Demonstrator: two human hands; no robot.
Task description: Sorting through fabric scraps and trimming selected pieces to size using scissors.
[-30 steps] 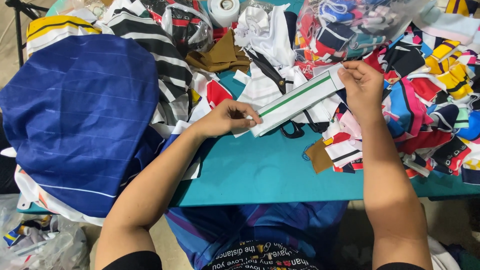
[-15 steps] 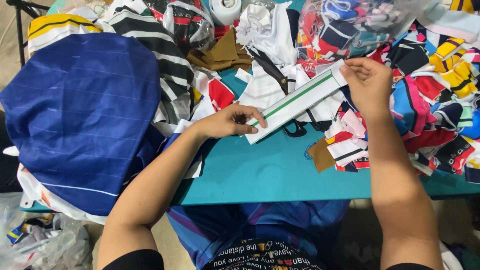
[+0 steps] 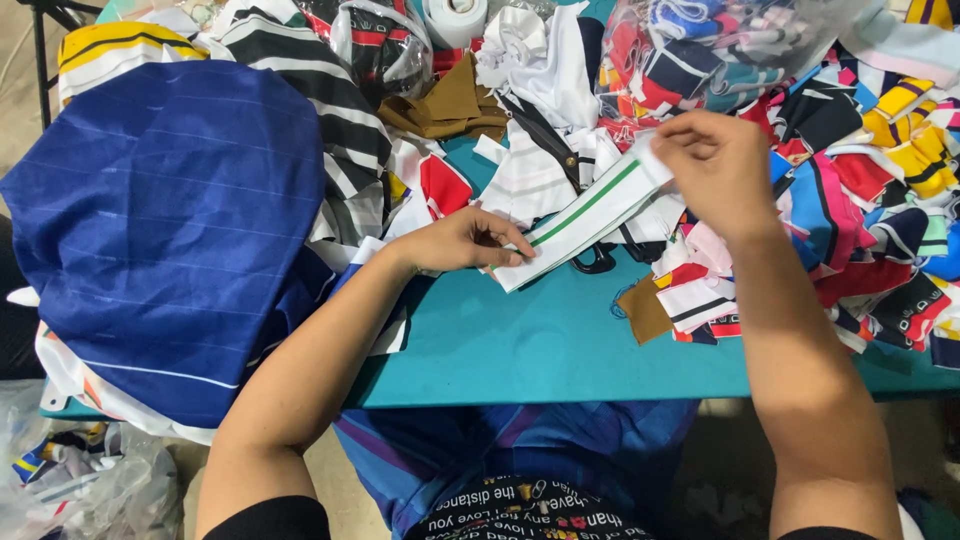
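A: Where is the white strip [image 3: 585,212]?
B: Stretched above the teal counter [image 3: 520,345], left hand [image 3: 462,240] pinching its lower end, right hand [image 3: 715,170] gripping its upper end.

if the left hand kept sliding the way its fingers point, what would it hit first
The left hand points right along the white strip it already touches. Past that, probably the black scissors under the strip, though depth is unclear.
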